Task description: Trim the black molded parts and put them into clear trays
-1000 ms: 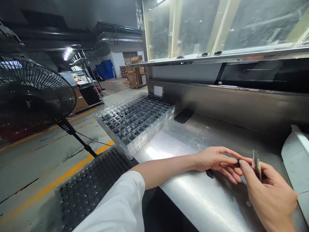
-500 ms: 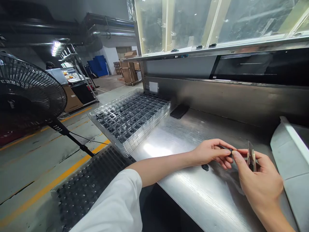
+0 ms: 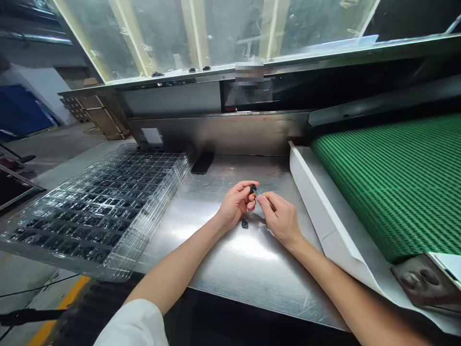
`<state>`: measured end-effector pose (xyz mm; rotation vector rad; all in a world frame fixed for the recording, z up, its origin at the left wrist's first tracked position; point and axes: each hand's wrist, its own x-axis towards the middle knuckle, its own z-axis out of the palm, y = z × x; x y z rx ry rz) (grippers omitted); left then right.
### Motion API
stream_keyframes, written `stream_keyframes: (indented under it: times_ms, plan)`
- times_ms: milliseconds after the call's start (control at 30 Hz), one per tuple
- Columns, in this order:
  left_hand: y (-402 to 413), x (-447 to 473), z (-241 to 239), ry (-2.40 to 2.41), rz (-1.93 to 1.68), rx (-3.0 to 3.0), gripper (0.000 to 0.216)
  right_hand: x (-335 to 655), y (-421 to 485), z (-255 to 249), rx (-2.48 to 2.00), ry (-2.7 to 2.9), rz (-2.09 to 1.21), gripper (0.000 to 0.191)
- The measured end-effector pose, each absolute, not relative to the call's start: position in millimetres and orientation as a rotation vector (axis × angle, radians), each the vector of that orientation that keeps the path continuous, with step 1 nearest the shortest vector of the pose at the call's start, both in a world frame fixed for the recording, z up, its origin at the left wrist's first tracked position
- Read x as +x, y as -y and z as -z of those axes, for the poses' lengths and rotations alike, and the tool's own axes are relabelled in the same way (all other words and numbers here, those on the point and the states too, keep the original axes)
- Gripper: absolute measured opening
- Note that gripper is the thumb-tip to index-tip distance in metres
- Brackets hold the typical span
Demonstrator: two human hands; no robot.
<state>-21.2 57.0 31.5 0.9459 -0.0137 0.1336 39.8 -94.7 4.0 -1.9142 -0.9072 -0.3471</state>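
Between the thumb and fingers of my left hand (image 3: 236, 205) is a small black part (image 3: 253, 189), held up above the metal worktop (image 3: 252, 283). Close beside it on the right, my right hand (image 3: 283, 217) is closed, with its thumb and forefinger pinched together at the part's lower edge. What the right fingers grip is too small and hidden to make out. A second small black part (image 3: 245, 224), with openings in it, lies on the worktop just below my hands.
At left, stacked clear plastic trays (image 3: 144, 211) hold many black parts. A black phone (image 3: 202, 163) lies behind them. On the right, a white raised edge (image 3: 324, 211) borders a green conveyor belt (image 3: 403, 178). A metal ledge (image 3: 216, 74) runs across the back.
My view has swung right, bringing the conveyor into sight. The black part in my left hand now shows more clearly. The flat metal tool seen in my right hand earlier is now hidden.
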Motion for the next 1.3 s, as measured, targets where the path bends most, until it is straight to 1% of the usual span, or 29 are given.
stream_keyframes:
  times_ms: [500, 700, 933, 1300]
  plan:
    - [-55.6, -23.2, -34.8, -0.011, -0.152, 0.976, 0.038, 40.3, 94.8, -1.3, -1.969, 0.917, 0.402, 0.047]
    - [-56.5, -22.4, -33.3, -0.024, -0.173, 0.982, 0.037, 39.4, 93.8, -0.1, -1.962, 0.933, 0.417, 0.043]
    - [-56.0, -22.3, -32.8, -0.008, -0.165, 0.971, 0.037, 40.9, 94.4, 1.3, -1.970, 0.890, 0.381, 0.045]
    - [-57.8, -21.6, -31.0, -0.009, -0.151, 0.945, 0.036, 42.1, 94.8, 1.8, -1.956, 0.934, 0.376, 0.040]
